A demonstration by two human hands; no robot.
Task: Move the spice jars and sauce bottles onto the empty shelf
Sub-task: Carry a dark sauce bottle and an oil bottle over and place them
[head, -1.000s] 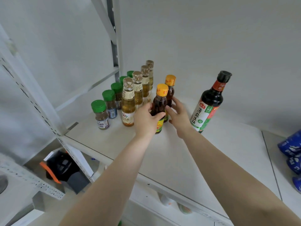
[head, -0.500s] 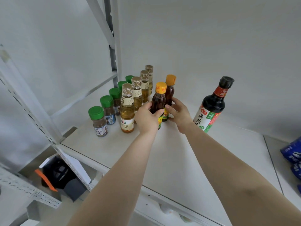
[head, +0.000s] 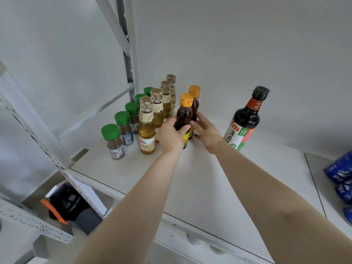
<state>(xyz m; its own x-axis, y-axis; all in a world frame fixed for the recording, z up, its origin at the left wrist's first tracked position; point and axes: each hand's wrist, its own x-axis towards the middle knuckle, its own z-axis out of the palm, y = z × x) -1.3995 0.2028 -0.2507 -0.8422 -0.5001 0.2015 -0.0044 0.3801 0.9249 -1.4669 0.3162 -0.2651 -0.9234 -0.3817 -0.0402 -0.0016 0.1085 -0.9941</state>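
On the white shelf (head: 219, 187) stand a row of green-capped spice jars (head: 114, 141), a row of pale vinegar bottles (head: 146, 128) and two dark sauce bottles with orange caps. My left hand (head: 169, 136) grips the nearer orange-capped bottle (head: 183, 117) around its body. My right hand (head: 204, 130) holds the farther orange-capped bottle (head: 194, 103), fingers curled behind it. Both bottles are upright on the shelf, close together. A tall soy sauce bottle (head: 245, 119) with a black cap stands to the right of my right hand.
The shelf's upright post (head: 129, 60) and a diagonal brace stand behind the jars. Blue packages (head: 341, 176) lie at the right edge. Below the shelf at left sits a black and orange object (head: 62, 206). Bare shelf surface lies in front of the bottles.
Both hands stay on the two orange-capped bottles. The view has shifted slightly; the bottles sit closer to the vinegar row than a second ago.
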